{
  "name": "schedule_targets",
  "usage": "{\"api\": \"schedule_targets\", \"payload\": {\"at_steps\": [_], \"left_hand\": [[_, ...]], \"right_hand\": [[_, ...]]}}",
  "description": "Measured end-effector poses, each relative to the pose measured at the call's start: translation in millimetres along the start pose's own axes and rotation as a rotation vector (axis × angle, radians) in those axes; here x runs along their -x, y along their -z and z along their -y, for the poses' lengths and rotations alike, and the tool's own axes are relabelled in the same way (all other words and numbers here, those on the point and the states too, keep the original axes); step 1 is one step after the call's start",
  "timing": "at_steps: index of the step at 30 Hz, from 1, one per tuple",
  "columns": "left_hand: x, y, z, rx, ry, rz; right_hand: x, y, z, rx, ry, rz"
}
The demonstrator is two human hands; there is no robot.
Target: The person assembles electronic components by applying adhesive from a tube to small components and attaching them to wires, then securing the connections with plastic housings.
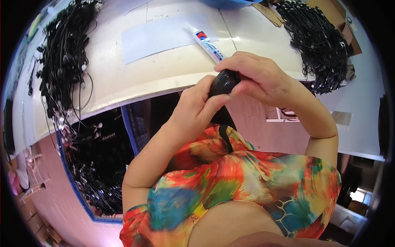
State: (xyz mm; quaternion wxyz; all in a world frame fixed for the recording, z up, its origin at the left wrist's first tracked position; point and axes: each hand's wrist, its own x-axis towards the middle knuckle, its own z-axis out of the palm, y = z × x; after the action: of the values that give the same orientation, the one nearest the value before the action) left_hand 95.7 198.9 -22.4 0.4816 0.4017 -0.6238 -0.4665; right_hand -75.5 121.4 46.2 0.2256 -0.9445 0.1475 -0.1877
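Between my two hands, just over the table's near edge, I hold a small rounded black object (224, 83) with a glossy surface; its exact kind does not show. My left hand (197, 102) grips its left side with thumb and fingers. From the right, my right hand (259, 78) closes on it, fingers over the top and thumb below. Behind it a white tube (209, 46) with a pointed nozzle, blue print and a red-and-blue mark lies on the table, its near end hidden by my right fingers.
A pale sheet (158, 37) lies on the white table (111, 82). Bundles of black cables lie at the left (61, 57) and right (319, 41). Below the table edge stands a blue-rimmed bin (88, 220) full of black cables. A blue container (230, 3) sits at the far edge.
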Motion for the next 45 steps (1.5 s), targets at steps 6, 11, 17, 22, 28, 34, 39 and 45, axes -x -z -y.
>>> {"api": "schedule_targets", "payload": {"at_steps": [6, 11, 17, 22, 28, 34, 39, 45], "left_hand": [[-4, 2, 14, -0.007, -0.098, 0.012], [-5, 3, 16, 0.077, -0.123, 0.051], [-5, 5, 14, 0.046, -0.06, 0.093], [-6, 2, 22, 0.01, -0.139, 0.051], [-5, 4, 21, -0.002, -0.133, 0.04], [-4, 6, 14, 0.034, -0.035, 0.073], [-5, 3, 21, -0.016, -0.112, 0.023], [-7, 3, 28, 0.009, -0.155, 0.022]], "right_hand": [[-6, 0, 11, -0.022, -0.197, 0.043], [-13, 7, 4, -0.015, 0.057, 0.065], [-12, 17, 10, -0.016, -0.249, 0.168], [-14, 18, 12, 0.103, -0.069, 0.123], [-16, 19, 9, 0.14, -0.016, 0.106], [-11, 12, 11, 0.221, -0.096, 0.106], [-11, 11, 12, 0.156, -0.14, 0.091], [-14, 16, -1, 0.147, 0.078, 0.165]]}}
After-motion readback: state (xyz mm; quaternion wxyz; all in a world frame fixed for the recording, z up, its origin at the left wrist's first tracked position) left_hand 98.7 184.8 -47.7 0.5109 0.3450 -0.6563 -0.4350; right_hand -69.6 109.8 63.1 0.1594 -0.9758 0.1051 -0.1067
